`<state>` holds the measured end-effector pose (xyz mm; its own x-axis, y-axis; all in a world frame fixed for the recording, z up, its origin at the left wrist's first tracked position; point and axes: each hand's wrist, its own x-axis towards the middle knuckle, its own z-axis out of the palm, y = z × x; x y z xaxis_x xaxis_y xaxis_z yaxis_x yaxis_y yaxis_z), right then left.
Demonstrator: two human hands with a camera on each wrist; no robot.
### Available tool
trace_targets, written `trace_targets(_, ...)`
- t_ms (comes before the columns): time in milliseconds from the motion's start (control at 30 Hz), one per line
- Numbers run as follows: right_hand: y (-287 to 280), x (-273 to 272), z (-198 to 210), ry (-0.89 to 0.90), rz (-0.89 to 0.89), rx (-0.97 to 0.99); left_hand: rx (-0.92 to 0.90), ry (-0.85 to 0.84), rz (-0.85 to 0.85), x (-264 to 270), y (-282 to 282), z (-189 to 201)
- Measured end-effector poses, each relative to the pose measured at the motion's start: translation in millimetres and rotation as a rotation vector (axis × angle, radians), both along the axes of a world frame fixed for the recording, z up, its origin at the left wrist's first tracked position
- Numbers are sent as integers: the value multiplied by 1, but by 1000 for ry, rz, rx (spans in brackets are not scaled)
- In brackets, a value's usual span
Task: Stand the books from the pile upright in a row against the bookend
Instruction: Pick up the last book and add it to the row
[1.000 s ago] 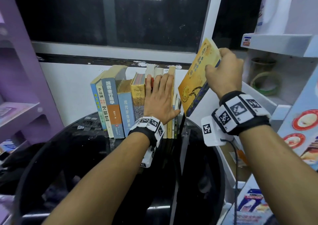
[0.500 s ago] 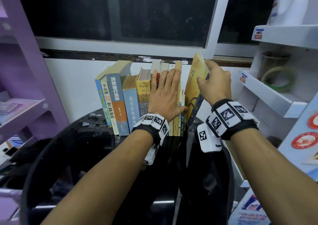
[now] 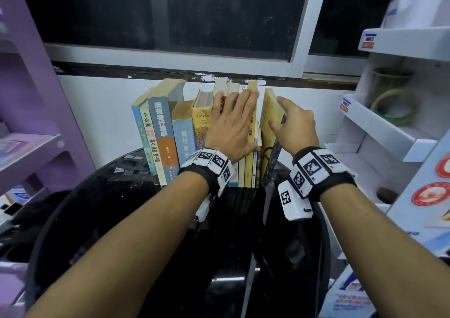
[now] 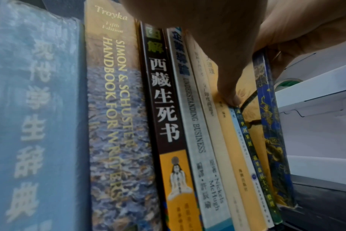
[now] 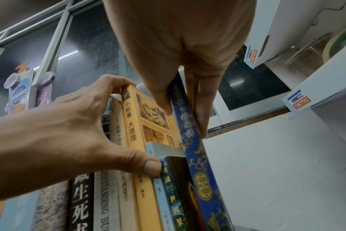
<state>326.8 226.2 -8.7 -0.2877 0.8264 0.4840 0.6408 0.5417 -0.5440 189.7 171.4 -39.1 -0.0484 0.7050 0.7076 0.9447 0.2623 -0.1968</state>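
Observation:
A row of upright books (image 3: pixel 170 135) stands on a black round table (image 3: pixel 117 208), spines toward me. My left hand (image 3: pixel 233 123) lies against the right part of the row. Its fingertips reach over the book tops and its thumb (image 4: pixel 227 93) presses a short book's spine. My right hand (image 3: pixel 292 125) pinches a yellow book with a blue patterned spine (image 3: pixel 267 132), thumb on one cover, fingers on the other. That book (image 5: pixel 198 156) stands nearly upright at the row's right end, leaning slightly against its neighbours. No bookend is visible.
A white shelf unit (image 3: pixel 379 132) stands close on the right, holding a tape roll (image 3: pixel 392 106). A purple shelf (image 3: pixel 31 147) is on the left. A white wall and a dark window (image 3: pixel 170 13) sit right behind the books. The near table surface is glossy black.
My right hand brought the yellow book down from a tilt in the air to stand at the row's right end. My left hand stayed on the row.

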Motion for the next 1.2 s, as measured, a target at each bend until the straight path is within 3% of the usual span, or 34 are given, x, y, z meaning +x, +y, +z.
trace_targets(233,9,-5,-4,-57,13,-13,-31,60,-5,-4,1,4)
trace_targets(900,27,-28,-12,-147,19,88,36,23,-85,-6,6,-2)
trace_targets(1067,28,-22,-12,-160,11,49,35,20,-97,-5,4,-1)
trace_targets(1200,29,-16,-7,-142,105,-26,23,17,-108,-5,5,0)
